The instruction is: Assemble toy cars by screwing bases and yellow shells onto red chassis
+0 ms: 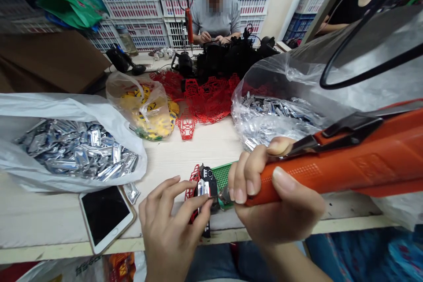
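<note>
My right hand (277, 202) is wrapped round an orange electric screwdriver (330, 163), its tip pointing left at a small black and silver assembly (205, 185). My left hand (175, 220) holds that assembly from the left, thumb and index finger pinched close to the screwdriver's tip. A red lattice frame (194, 180) shows along the assembly's left side. Behind and to the right of it lies a green perforated tray (223, 175), partly hidden by my right hand. What lies between my left fingertips is too small to make out.
Bags of silver parts stand left (82, 152) and right (280, 112). A bag of yellow parts (158, 119) and piled red frames (211, 101) lie behind. A white-framed tablet (107, 216) rests at the front left edge. A person in grey (216, 17) sits opposite; another is at right.
</note>
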`<action>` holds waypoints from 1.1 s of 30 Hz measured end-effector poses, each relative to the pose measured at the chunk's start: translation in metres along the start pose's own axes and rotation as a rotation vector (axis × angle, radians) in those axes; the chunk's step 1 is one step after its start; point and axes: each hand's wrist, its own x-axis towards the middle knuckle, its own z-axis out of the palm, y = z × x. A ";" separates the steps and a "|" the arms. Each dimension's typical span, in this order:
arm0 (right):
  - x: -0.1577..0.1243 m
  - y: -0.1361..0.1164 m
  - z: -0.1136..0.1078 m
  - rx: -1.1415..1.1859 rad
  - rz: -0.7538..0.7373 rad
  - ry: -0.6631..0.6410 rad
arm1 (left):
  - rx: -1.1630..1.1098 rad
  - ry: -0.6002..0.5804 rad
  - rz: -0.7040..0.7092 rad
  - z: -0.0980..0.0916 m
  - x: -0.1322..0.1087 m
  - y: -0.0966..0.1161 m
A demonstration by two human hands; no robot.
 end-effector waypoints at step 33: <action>-0.012 0.035 -0.008 0.024 0.041 0.157 | -0.825 -0.292 -0.563 0.048 -0.008 -0.031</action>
